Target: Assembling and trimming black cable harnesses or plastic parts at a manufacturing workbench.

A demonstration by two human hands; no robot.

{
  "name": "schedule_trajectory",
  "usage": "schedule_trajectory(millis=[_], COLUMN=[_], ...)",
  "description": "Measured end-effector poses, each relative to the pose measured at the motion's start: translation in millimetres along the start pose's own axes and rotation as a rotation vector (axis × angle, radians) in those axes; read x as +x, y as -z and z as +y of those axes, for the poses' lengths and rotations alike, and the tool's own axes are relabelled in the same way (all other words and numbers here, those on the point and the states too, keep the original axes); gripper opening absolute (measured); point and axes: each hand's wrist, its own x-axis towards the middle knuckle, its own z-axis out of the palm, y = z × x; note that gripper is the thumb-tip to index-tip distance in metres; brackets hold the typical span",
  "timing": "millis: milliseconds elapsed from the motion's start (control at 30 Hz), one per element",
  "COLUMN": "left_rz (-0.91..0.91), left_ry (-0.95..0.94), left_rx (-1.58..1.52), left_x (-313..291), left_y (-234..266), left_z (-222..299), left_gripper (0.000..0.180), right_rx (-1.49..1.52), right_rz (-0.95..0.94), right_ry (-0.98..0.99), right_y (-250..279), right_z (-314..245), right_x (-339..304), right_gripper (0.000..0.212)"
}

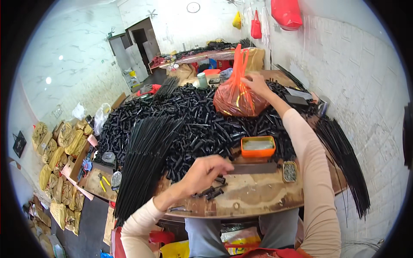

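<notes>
Over the middle of the heap, my right hand (257, 85) is closed on the neck of a translucent red-orange plastic bag (238, 99). The bag bulges at the bottom, and what fills it cannot be made out. My left hand (207, 170) hovers above the near part of the bench, fingers loosely bent and apart, with nothing seen in it. Just below it lie a few short black tubular parts (214, 192). A large pile of similar black parts (193, 124) spreads behind both hands. Left of my left hand lies a thick bundle of long thin black rods (144, 159).
On the wooden bench (254, 198) stand an orange tub (258, 147) and a small box of tiny metal pieces (289, 172). More black rods (344, 161) overhang the right edge. Yellow-handled pliers (103, 182) lie left. Stacked tan sacks (64, 159) line the left floor.
</notes>
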Motion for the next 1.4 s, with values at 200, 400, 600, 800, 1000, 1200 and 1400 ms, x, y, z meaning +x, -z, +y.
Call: schedule_trajectory(millis=[200,400,600,800,1000,1200,1400], left_rz=[0.438,0.597,0.547,0.319,0.191,0.464,0.266], left_ry=[-0.445,-0.391,-0.387,-0.706,-0.326,-0.922,-0.247], left_rx=[0.366,0.497,0.612,0.984,1.070,1.011,0.933], left_x=[124,260,250,237,245,266,311], left_y=[28,70,58,27,60,28,40], left_z=[-35,-99,-106,-97,-134,-77,-119], left_gripper=[0.024,0.020,0.024,0.029,0.013,0.018,0.018], right_rx=[-0.082,-0.388,-0.372,-0.807,-1.019,-0.486,-0.300], right_rz=[-0.150,-0.254,-0.568,-0.541,-0.466,-0.382,-0.639], right_ry=[0.610,1.038,0.871,0.517,0.025,0.549,-0.102], right_y=[-21,-27,26,35,28,-15,-35], right_z=[-64,-62,-31,-23,-8,30,46], right_x=[-7,-26,-17,-15,-1,-1,7], right_gripper=[0.014,0.016,0.016,0.019,0.013,0.017,0.039])
